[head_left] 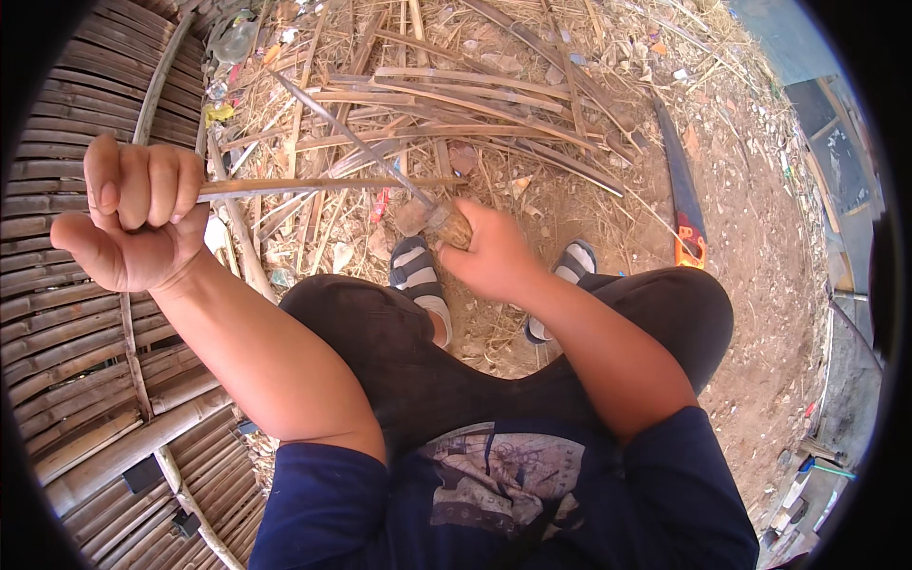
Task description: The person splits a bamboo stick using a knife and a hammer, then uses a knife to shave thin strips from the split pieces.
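My left hand (147,209), raised at the far left, has its fingers curled round the end of a thin wooden strip (313,186). The strip runs out level to the right, in front of my knees. In my right hand (489,249) is the stubby wooden handle of a long-bladed knife (356,138). Its narrow blade slants up and left, crossing the strip near the strip's right end. Whether blade and strip touch, I cannot tell. Both hands are closed, and the left hand's palm side partly shows.
Split bamboo strips (475,100) lie heaped on the littered ground ahead of my sandals (416,266). A handsaw (680,180) with an orange and black handle lies at the right. A bamboo slat wall (57,247) stands close on the left. Grey panels (841,142) are at far right.
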`<control>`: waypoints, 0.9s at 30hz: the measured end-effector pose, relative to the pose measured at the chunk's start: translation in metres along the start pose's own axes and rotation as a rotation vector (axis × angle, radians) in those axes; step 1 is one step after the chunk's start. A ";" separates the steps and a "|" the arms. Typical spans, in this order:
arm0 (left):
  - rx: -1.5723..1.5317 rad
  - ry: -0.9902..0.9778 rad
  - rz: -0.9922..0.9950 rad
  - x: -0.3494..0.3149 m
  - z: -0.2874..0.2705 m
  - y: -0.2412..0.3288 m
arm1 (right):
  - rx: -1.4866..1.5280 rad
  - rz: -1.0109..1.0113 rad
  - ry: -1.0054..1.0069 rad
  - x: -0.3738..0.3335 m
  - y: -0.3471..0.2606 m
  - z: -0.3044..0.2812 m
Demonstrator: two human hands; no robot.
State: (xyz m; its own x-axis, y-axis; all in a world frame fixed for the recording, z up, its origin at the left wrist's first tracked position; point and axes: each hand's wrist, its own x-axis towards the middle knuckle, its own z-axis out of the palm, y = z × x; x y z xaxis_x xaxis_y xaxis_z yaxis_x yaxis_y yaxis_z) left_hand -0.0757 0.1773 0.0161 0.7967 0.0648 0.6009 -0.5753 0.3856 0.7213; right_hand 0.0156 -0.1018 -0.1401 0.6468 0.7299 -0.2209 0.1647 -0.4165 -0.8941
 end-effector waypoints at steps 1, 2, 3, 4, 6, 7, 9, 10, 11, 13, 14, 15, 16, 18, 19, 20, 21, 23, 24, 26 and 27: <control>-0.005 -0.018 -0.005 0.004 -0.001 0.000 | 0.044 -0.024 0.015 -0.004 -0.012 -0.008; -0.016 -0.109 -0.027 0.007 -0.002 -0.001 | 0.089 -0.048 0.029 -0.005 -0.017 -0.011; -0.017 -0.097 -0.029 0.006 -0.001 -0.002 | 0.079 -0.032 0.028 -0.005 -0.012 -0.007; -0.025 -0.095 -0.029 0.008 0.002 -0.005 | 0.066 -0.015 0.039 -0.005 -0.002 -0.002; -0.058 -0.127 -0.037 0.010 0.005 -0.007 | -0.001 -0.003 0.050 -0.002 0.026 0.014; -0.079 -0.166 -0.044 0.009 0.007 -0.007 | -0.055 -0.014 0.053 0.004 0.043 0.025; -0.091 -0.190 -0.035 0.011 0.004 -0.013 | -0.096 -0.008 0.034 0.012 0.052 0.021; -0.071 -0.160 -0.027 0.010 0.003 -0.012 | -0.074 0.007 -0.007 0.014 0.047 0.016; -0.053 -0.131 -0.019 0.009 0.002 -0.011 | -0.054 0.024 -0.046 0.014 0.042 0.011; -0.022 -0.110 -0.025 0.008 0.004 -0.008 | -0.005 0.076 -0.060 0.007 0.017 -0.002; -0.017 -0.082 -0.027 0.006 0.008 -0.009 | 0.016 0.107 -0.071 0.002 0.004 -0.008; -0.012 -0.054 -0.029 0.005 0.011 -0.010 | 0.052 0.043 0.007 -0.001 -0.005 -0.010; -0.010 -0.059 -0.030 0.007 0.013 -0.009 | 0.090 -0.021 0.080 -0.006 -0.015 -0.010; -0.002 -0.066 -0.033 0.011 0.015 -0.007 | 0.125 -0.075 0.134 -0.008 -0.017 -0.006; 0.001 -0.060 -0.029 0.012 0.017 -0.007 | 0.118 -0.064 0.127 -0.009 -0.011 -0.004; 0.001 -0.057 -0.027 0.014 0.018 -0.008 | 0.111 -0.050 0.124 -0.009 -0.004 -0.002; 0.003 -0.054 -0.024 0.015 0.018 -0.008 | 0.022 -0.017 0.081 -0.005 0.017 0.011; -0.174 -0.206 -0.089 0.014 0.018 -0.023 | -0.165 0.070 0.033 0.006 0.071 0.028; -0.078 -0.250 -0.056 0.015 0.016 -0.015 | -0.158 0.077 0.034 0.009 0.065 0.027; -0.046 -0.195 -0.044 0.013 0.011 -0.012 | -0.144 0.105 0.035 0.014 0.056 0.022; -0.033 -0.169 -0.037 0.012 0.009 -0.011 | -0.141 0.099 0.021 0.014 0.051 0.017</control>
State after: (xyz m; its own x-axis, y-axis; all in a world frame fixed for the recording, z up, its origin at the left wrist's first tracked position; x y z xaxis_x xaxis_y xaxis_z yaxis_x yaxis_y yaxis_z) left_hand -0.0613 0.1659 0.0189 0.7731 -0.1046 0.6256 -0.5377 0.4149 0.7340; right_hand 0.0204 -0.1041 -0.1950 0.6804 0.6705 -0.2958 0.2011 -0.5590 -0.8044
